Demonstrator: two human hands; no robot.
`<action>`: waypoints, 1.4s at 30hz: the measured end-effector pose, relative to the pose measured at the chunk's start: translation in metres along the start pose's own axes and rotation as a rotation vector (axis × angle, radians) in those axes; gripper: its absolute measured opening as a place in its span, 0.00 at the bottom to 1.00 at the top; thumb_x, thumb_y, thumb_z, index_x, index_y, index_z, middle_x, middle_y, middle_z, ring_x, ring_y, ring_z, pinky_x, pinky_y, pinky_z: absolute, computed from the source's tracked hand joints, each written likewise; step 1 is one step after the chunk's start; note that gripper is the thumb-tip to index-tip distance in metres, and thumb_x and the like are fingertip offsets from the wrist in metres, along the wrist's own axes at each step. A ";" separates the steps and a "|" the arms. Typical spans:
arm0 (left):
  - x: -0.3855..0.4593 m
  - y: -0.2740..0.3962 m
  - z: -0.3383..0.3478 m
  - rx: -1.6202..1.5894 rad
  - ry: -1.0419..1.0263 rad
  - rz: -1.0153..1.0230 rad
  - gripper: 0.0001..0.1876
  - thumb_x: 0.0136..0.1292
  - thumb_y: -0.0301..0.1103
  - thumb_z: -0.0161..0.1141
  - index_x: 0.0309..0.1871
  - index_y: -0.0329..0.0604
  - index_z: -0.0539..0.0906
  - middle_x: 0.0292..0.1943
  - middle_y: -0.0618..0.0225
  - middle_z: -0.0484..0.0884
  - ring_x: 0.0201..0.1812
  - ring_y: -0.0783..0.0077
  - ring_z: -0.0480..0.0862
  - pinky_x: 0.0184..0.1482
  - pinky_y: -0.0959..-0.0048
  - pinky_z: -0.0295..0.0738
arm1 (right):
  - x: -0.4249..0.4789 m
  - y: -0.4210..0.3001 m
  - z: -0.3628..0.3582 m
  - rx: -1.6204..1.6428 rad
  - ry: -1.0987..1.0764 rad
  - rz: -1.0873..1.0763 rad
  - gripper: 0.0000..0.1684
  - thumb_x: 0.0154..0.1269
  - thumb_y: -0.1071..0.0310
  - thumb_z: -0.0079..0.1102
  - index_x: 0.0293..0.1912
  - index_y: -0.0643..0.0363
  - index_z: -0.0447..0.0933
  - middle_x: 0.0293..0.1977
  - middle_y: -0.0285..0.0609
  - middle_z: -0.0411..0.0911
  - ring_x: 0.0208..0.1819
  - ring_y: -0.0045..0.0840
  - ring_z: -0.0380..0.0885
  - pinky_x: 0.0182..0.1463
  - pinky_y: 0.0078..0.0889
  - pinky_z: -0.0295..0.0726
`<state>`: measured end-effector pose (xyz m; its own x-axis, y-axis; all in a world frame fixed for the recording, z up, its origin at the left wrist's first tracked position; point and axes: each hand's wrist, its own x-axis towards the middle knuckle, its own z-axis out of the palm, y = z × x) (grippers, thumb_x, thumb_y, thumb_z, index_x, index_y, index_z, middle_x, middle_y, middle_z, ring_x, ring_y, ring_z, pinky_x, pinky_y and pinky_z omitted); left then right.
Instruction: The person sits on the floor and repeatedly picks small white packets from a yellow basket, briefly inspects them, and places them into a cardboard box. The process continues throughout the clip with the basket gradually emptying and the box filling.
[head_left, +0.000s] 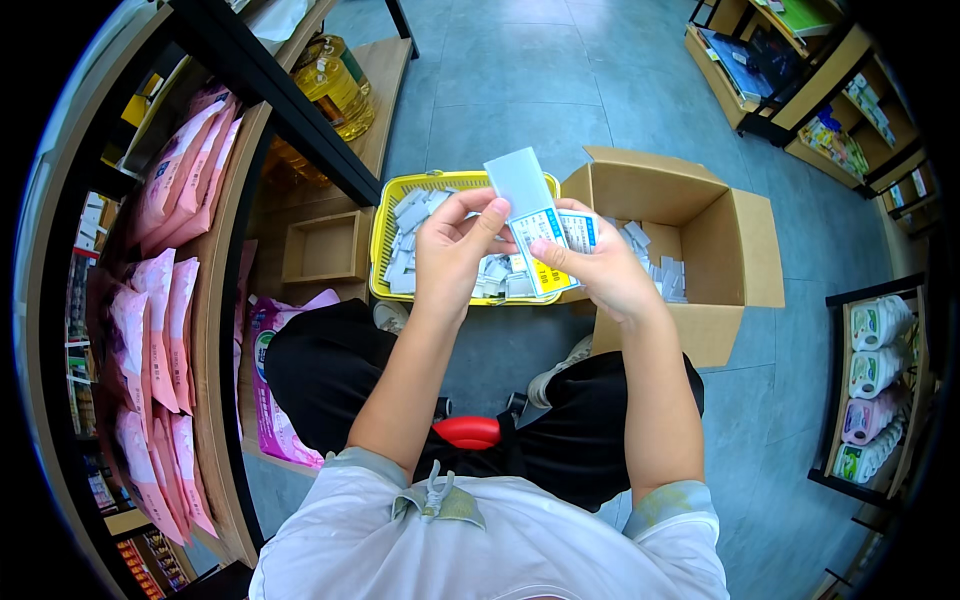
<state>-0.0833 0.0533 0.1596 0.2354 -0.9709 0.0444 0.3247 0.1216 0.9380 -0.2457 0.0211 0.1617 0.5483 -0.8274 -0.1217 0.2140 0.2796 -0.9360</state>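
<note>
My left hand (461, 244) pinches a translucent plastic label sleeve (521, 180) between thumb and fingers. In my right hand (615, 270) is a printed price tag (544, 244) with a blue band and a yellow strip, the thumb pressed on its face. Another price tag (579, 231) sits behind it in the same hand. The sleeve meets the top of the front tag; whether the tag is partly inside it, I cannot tell. Below the hands stands a yellow plastic basket (377, 232) with many loose sleeves (409, 217). Some fingers of my right hand are hidden behind the tags.
An open cardboard box (705, 240) right of the basket holds more sleeves (671, 279). Shelving on the left bears pink bags (169, 330), oil bottles (337, 94) and a small wooden tray (322, 247). A red seat part (466, 433) shows between my legs. White jugs (874, 375) stand far right.
</note>
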 end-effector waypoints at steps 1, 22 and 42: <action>0.001 0.001 0.000 -0.011 0.029 0.008 0.11 0.61 0.31 0.61 0.43 0.33 0.78 0.34 0.65 0.81 0.31 0.77 0.80 0.32 0.79 0.81 | -0.001 0.000 -0.001 0.008 -0.018 0.014 0.27 0.57 0.66 0.66 0.54 0.62 0.67 0.42 0.39 0.76 0.44 0.18 0.75 0.45 0.21 0.76; 0.026 -0.189 -0.013 0.351 -0.325 -0.808 0.16 0.60 0.36 0.62 0.46 0.35 0.76 0.35 0.64 0.80 0.30 0.72 0.83 0.32 0.77 0.82 | -0.020 -0.034 -0.053 0.696 -0.068 -0.136 0.15 0.72 0.62 0.37 0.56 0.47 0.60 0.32 0.41 0.64 0.28 0.23 0.65 0.15 0.13 0.63; 0.060 -0.268 -0.212 1.386 -0.142 -0.385 0.11 0.54 0.30 0.56 0.41 0.42 0.83 0.37 0.60 0.83 0.40 0.61 0.82 0.45 0.67 0.76 | -0.009 -0.033 -0.037 0.500 0.157 -0.184 0.14 0.67 0.70 0.51 0.50 0.51 0.63 0.26 0.35 0.64 0.25 0.19 0.66 0.19 0.20 0.65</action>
<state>0.0377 0.0063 -0.1621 0.2219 -0.9185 -0.3273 -0.8061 -0.3616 0.4684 -0.2875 0.0009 0.1817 0.3466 -0.9364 -0.0548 0.6732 0.2890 -0.6806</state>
